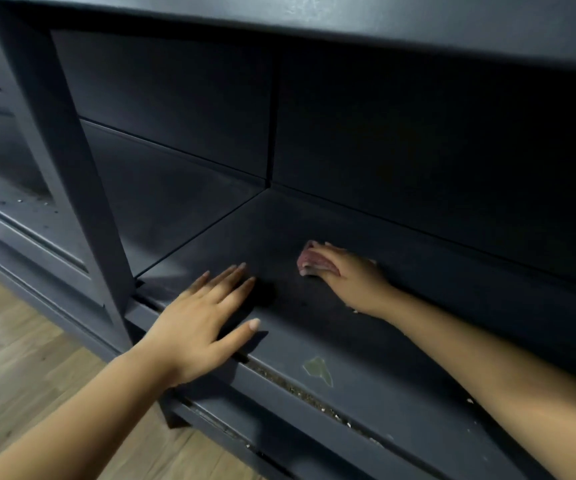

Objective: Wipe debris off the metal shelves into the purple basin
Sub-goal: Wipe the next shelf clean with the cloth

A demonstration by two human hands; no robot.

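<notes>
Wiping dark shelf (366, 327), wood floor (20, 358).

A dark blue-grey cabinet unit (314, 133) fills nearly the whole view, its paint matte and dim. An upright post (82, 188) slants down the left side, dividing one open bay from the next. The back panel (418, 140) is deep in shadow, with a vertical seam (272, 116) running down it to the corner. Light falls weakly from the front left, so the recess darkens toward the upper right. A moulded base rail (37, 247) runs along the bottom left of the unit. Below it lies a wood-plank floor (20, 368) in a pale brown tone, its boards running diagonally across the lower left corner.
</notes>
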